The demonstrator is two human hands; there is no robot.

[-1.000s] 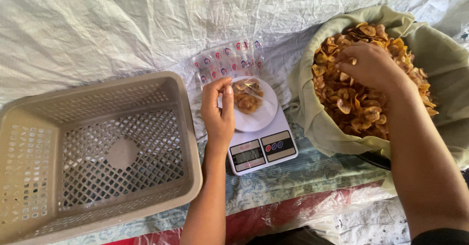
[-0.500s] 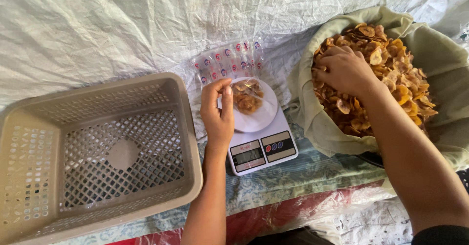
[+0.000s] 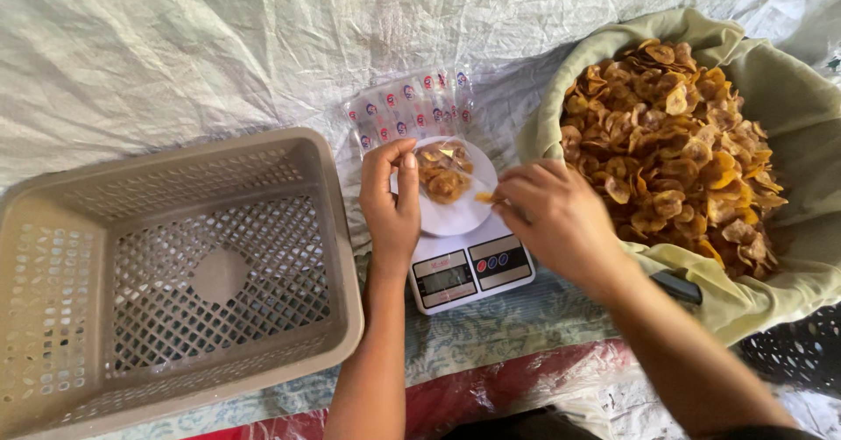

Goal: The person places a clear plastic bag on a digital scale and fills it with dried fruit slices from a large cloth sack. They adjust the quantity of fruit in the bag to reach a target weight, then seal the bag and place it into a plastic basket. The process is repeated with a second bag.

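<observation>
We start with the crumpled white plastic sheet (image 3: 175,46) that covers the surface, and on it the big beige perforated plastic crate (image 3: 166,273) at our left, with nothing in it that we can see. At our right sits the wide sack lined with olive-green cloth (image 3: 788,81), heaped with golden fried chips (image 3: 674,142).

Between them stands the small white digital kitchen scale (image 3: 469,269), its round platform bearing a clear plastic bag (image 3: 442,177) partly filled with chips. Behind the scale lies a stack of flat clear printed bags (image 3: 412,107).

Our left hand (image 3: 390,199) pinches the bag's left edge between thumb and fingers, holding its mouth open over the platform.

Our right hand (image 3: 552,216) was down among the chips in the sack half a second ago; now it has come across to the scale, fingers closed on a few chips (image 3: 484,197) at the bag's right side, just at its mouth. We judge that this handful is another addition to the portion being weighed, and that the bag is not yet full.
</observation>
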